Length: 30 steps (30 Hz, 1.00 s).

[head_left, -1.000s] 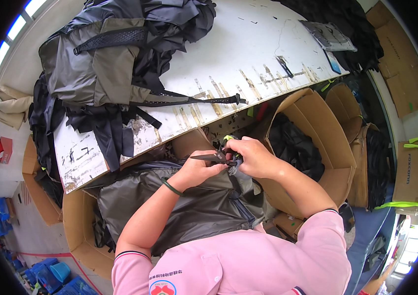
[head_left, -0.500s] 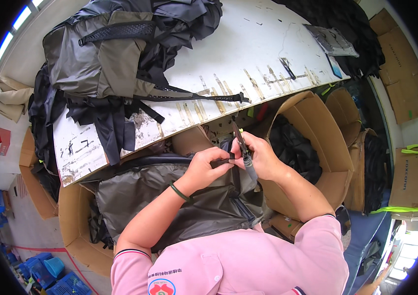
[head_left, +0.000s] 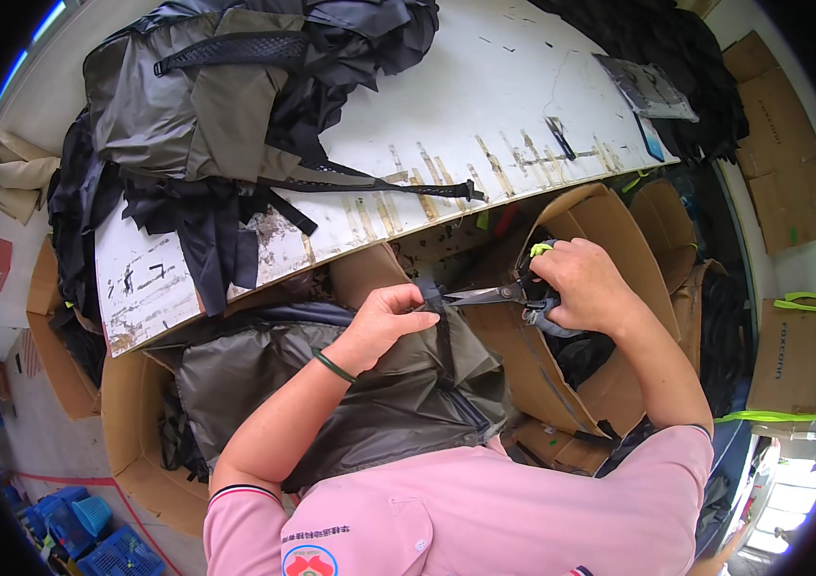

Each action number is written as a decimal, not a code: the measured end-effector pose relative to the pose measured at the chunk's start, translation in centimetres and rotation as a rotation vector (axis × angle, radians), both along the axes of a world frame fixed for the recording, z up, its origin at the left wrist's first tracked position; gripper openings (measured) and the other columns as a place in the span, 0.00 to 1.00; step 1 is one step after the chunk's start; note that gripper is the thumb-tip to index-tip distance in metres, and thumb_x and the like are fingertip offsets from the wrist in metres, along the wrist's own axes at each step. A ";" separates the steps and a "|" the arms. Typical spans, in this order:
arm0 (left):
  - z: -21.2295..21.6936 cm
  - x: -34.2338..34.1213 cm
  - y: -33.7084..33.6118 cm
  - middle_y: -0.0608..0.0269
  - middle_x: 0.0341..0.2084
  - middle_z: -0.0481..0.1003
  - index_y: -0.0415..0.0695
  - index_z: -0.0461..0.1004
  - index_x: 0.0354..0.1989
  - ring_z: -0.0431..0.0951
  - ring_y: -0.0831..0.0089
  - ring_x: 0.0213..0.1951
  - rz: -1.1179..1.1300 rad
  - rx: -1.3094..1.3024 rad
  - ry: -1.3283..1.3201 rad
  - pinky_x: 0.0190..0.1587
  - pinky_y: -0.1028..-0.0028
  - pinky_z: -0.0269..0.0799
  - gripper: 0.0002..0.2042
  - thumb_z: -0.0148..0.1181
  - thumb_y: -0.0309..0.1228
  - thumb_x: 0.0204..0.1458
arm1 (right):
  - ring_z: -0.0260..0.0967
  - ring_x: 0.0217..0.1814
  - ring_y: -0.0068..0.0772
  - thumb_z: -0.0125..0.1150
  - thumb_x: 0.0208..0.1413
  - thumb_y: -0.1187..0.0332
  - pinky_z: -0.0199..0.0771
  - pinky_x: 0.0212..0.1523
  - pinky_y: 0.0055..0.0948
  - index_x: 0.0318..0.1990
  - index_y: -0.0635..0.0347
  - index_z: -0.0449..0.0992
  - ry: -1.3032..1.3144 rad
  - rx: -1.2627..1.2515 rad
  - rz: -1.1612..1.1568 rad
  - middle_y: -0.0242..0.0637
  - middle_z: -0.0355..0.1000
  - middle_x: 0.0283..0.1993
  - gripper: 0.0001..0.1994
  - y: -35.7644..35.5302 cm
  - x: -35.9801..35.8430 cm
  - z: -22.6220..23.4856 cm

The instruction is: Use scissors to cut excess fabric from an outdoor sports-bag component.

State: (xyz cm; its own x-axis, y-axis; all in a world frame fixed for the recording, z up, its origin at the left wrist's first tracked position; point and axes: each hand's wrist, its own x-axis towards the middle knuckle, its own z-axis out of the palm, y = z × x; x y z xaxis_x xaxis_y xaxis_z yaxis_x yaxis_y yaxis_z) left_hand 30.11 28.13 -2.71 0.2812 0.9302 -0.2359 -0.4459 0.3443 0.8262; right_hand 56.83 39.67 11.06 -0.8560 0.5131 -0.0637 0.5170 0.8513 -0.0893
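Note:
My right hand (head_left: pixel 588 283) is closed round the handles of a pair of scissors (head_left: pixel 490 295), whose handles look wrapped in grey cloth with a yellow-green bit on top. The blades point left, their tips at a black strap (head_left: pixel 434 296). My left hand (head_left: pixel 384 326) pinches that strap between thumb and fingers; whether the blades have closed on it I cannot tell. Below my hands a grey-brown fabric bag (head_left: pixel 273 394) with black trim lies spread over my lap, and the strap seems to run down onto it.
A white worktable (head_left: pixel 408 115) with worn tape marks slants across ahead. On its left lies a grey-brown and black backpack (head_left: pixel 196 106) with hanging straps. Open cardboard boxes stand left (head_left: pixel 134 432) and right (head_left: pixel 609 230), the right one holding black fabric. Blue baskets (head_left: pixel 124 557) sit lower left.
My right hand has moved right and turned the scissors from upright to nearly level, blades toward the strap. My left hand has shifted slightly left and keeps its pinch.

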 end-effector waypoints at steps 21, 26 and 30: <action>-0.4 -0.1 0.1 0.75 0.33 0.78 0.41 0.80 0.37 0.74 0.87 0.36 -0.072 -0.044 0.039 0.44 0.81 0.70 0.04 0.65 0.20 0.53 | 0.74 0.36 0.44 0.66 0.34 0.69 0.71 0.38 0.41 0.27 0.57 0.74 -0.022 -0.081 0.071 0.39 0.73 0.27 0.09 0.9 -1.9 -1.6; 0.2 0.2 0.1 0.78 0.28 0.74 0.41 0.78 0.32 0.70 0.89 0.32 -0.045 -0.033 0.058 0.37 0.83 0.65 0.02 0.65 0.23 0.53 | 0.74 0.35 0.44 0.68 0.34 0.69 0.71 0.36 0.41 0.27 0.56 0.74 -0.022 -0.074 0.067 0.38 0.72 0.26 0.10 1.0 -1.8 -1.9; 0.3 0.1 0.1 0.78 0.29 0.75 0.41 0.79 0.33 0.70 0.88 0.32 -0.045 -0.044 0.050 0.38 0.83 0.66 0.02 0.65 0.23 0.53 | 0.74 0.35 0.43 0.68 0.33 0.71 0.71 0.35 0.41 0.26 0.55 0.74 -0.028 -0.070 0.066 0.37 0.72 0.25 0.10 1.2 -1.8 -1.8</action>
State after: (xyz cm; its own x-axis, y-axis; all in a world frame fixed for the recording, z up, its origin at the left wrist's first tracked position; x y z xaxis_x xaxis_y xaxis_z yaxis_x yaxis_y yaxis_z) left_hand 30.26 28.22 -2.45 0.3094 0.9055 -0.2906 -0.3880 0.3992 0.8307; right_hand 55.07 40.89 9.30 -0.8853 0.4487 -0.1224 0.4628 0.8759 -0.1363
